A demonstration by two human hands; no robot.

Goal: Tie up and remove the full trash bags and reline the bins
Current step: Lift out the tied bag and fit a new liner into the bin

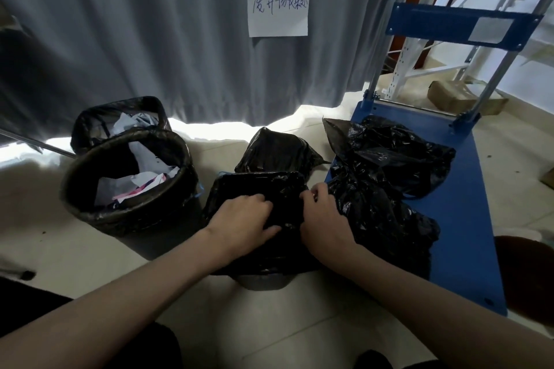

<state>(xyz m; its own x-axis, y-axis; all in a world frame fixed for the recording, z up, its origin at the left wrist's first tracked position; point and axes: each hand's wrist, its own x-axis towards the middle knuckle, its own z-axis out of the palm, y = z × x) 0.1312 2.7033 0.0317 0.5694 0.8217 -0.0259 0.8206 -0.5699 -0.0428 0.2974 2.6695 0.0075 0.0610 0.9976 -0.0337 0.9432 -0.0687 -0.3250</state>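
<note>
Head view: both hands work at a black liner stretched over a bin on the floor. Left hand lies on the liner with fingers curled into the plastic; right hand pinches its rim just beside. Left of the hands stand two lined bins holding paper scraps. Right of them, full black bags lie on a blue cart. Beyond, another bag sits before a grey curtain.
</note>
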